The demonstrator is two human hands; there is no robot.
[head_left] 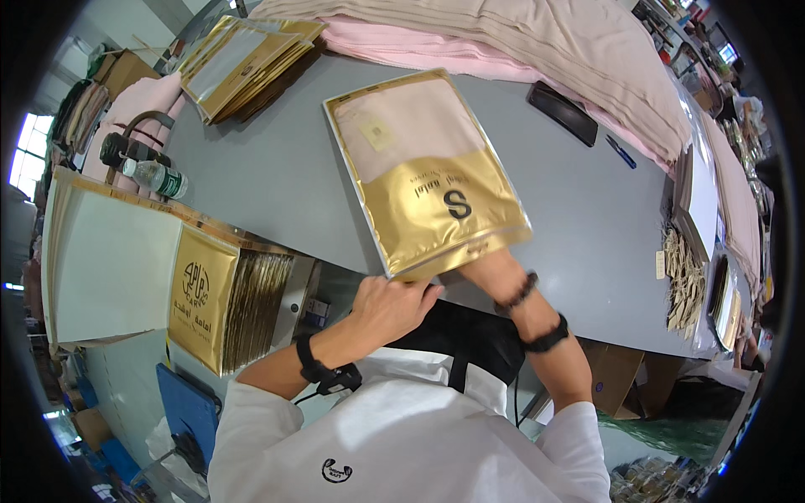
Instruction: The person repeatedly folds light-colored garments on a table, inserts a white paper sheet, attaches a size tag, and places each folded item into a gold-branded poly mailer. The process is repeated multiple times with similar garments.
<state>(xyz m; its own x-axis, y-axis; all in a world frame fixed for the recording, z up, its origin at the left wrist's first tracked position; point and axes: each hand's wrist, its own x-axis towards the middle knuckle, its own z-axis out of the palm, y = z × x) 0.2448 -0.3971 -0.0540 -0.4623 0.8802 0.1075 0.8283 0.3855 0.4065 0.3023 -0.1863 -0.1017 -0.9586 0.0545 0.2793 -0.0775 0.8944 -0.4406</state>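
Note:
A flat gold plastic bag (453, 180) with a clear upper window lies on the grey table, slightly turned. Folded pale pink fabric (419, 117) shows through its window. My left hand (390, 308) is closed at the bag's near left corner, its fingertips at the edge and its thumb pointing right. The near edge of the bag covers the fingers of my right hand (490, 275); whether they are inside the bag or beneath it I cannot tell.
A stack of gold bags (251, 67) lies at the far left. Pink and beige cloth (503, 33) spans the table's back. A black case (563, 114), pen (621, 152) and tag bundle (686, 281) lie right. A bottle (156, 178) and filled box (231, 302) stand left.

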